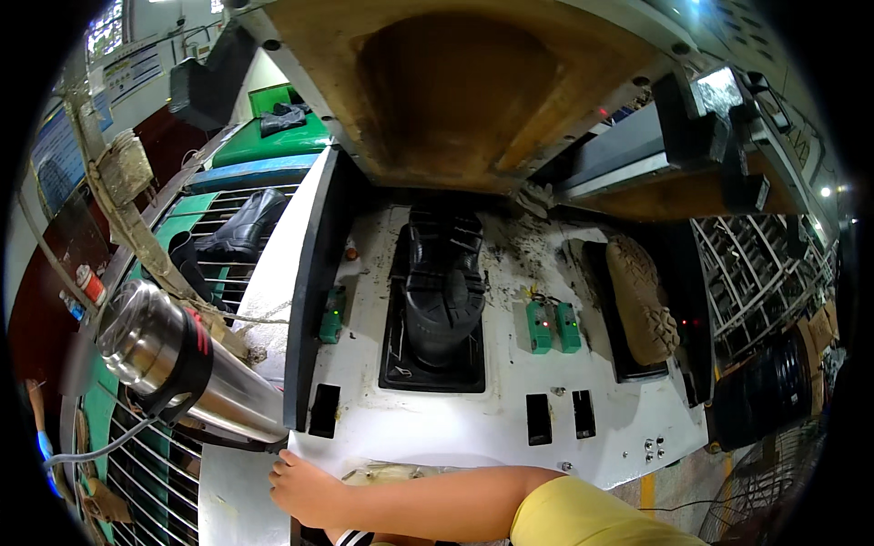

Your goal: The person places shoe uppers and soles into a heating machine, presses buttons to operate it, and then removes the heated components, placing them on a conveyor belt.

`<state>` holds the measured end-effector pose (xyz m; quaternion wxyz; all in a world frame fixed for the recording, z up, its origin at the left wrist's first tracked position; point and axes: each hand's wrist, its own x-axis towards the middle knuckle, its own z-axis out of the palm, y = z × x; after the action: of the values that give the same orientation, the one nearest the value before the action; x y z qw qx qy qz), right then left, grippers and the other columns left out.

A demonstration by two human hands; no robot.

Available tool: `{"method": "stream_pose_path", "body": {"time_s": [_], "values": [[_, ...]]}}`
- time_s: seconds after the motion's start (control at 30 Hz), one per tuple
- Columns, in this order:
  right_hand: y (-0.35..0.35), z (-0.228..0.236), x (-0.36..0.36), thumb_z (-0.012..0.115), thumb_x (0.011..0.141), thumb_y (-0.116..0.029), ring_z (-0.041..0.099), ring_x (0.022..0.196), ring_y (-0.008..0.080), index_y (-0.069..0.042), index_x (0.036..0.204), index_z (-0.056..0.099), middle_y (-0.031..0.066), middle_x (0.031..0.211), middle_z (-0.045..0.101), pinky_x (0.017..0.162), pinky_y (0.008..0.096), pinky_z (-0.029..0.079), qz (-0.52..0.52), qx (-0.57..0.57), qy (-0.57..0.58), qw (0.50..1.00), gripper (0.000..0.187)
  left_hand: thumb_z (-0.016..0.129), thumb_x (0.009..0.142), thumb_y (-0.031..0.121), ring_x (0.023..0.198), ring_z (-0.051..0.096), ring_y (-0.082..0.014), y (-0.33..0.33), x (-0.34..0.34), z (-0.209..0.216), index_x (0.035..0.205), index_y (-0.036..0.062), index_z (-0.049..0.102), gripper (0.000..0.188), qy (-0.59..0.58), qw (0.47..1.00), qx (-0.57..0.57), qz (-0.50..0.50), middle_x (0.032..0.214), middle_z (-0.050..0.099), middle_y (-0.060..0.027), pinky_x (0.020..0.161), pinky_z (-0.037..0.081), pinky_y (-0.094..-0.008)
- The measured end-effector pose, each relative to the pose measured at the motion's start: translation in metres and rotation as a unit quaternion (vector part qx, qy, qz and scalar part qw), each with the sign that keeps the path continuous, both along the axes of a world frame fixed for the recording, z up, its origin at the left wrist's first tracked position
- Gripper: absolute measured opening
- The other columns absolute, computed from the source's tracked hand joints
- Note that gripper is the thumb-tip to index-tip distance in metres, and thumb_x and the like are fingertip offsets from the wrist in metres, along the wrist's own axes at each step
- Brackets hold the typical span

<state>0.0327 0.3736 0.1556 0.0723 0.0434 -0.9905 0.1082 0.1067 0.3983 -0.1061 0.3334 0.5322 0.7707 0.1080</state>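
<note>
My right hand (308, 491) reaches across from the lower right, its forearm bare below a yellow sleeve (592, 514). Its fingers curl down at the front left corner of the white machine bed (437, 446); whatever lies under them is hidden. Beneath that wrist shows a sliver of skin beside a black-and-white striped band, perhaps my left arm; no left fingers can be made out. Beyond the forearm, a black boot (443, 291) stands sole up in a black tray (432, 378). To its right, a tan-soled shoe (642, 300) lies sole up in another dark holder.
Overhead tilts a raised brown lid (455, 100) with a hollow; another raised lid (628, 182) hangs at right. Green sensor boxes (539, 328) sit between the shoe stations. On the left are a steel cylinder (223, 382), a barred rack (150, 473) and another black boot (244, 227).
</note>
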Motion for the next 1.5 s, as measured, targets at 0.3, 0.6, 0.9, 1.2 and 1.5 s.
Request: {"method": "stream_pose_path", "body": {"time_s": [0.3, 0.6, 0.9, 1.2, 1.5], "values": [[0.003, 0.005, 0.002, 0.058, 0.076, -0.023, 0.051, 0.095, 0.0168, -0.013, 0.082, 0.066, -0.0002, 0.089, 0.059, 0.096, 0.0336, 0.030, 0.006, 0.013, -0.019, 1.000, 0.014, 0.060, 0.091, 0.026, 0.114, 0.052, -0.0249, 0.006, 0.006, -0.005, 0.125, 0.0040, 0.050, 0.042, 0.005, 1.000, -0.015, -0.018, 0.123, 0.056, -0.0135, 0.096, 0.042, -0.0382], [0.002, 0.010, 0.001, 0.058, 0.076, -0.023, 0.052, 0.096, 0.0177, -0.013, 0.083, 0.066, 0.0006, 0.092, 0.060, 0.095, 0.0341, 0.031, -0.002, 0.016, -0.032, 0.999, 0.015, 0.060, 0.090, 0.026, 0.112, 0.053, -0.0253, 0.009, 0.008, -0.004, 0.125, 0.0041, 0.051, 0.042, 0.000, 0.999, -0.014, -0.032, 0.122, 0.057, -0.0138, 0.095, 0.043, -0.0383], [0.001, 0.008, 0.005, 0.059, 0.076, -0.021, 0.052, 0.102, 0.0207, -0.014, 0.087, 0.067, 0.0028, 0.097, 0.060, 0.102, 0.0382, 0.029, 0.006, 0.019, -0.012, 1.000, 0.016, 0.061, 0.090, 0.026, 0.111, 0.055, -0.0257, 0.004, 0.008, 0.001, 0.124, 0.0043, 0.052, 0.041, -0.023, 0.999, 0.012, -0.036, 0.121, 0.058, -0.0140, 0.094, 0.044, -0.0384], [-0.016, -0.001, 0.016, 0.053, 0.080, -0.017, 0.050, 0.109, 0.0245, -0.012, 0.086, 0.070, 0.0064, 0.105, 0.059, 0.110, 0.0451, 0.025, -0.030, 0.095, 0.039, 0.994, 0.018, 0.061, 0.090, 0.025, 0.110, 0.056, -0.0262, -0.064, 0.012, 0.071, 0.124, 0.0044, 0.052, 0.041, -0.264, 0.913, 0.305, -0.064, 0.119, 0.059, -0.0142, 0.093, 0.045, -0.0385], [-0.029, 0.009, 0.025, 0.057, 0.080, -0.021, 0.042, 0.121, 0.0302, -0.010, 0.100, 0.071, 0.0101, 0.122, 0.053, 0.110, 0.0482, 0.022, -0.065, 0.163, 0.015, 0.984, 0.026, 0.062, 0.085, 0.005, 0.084, 0.066, -0.0202, -0.230, 0.000, 0.137, 0.094, 0.0003, 0.065, 0.011, -0.202, 0.906, 0.316, 0.199, 0.085, 0.068, -0.0105, 0.075, 0.052, -0.0313]]}}
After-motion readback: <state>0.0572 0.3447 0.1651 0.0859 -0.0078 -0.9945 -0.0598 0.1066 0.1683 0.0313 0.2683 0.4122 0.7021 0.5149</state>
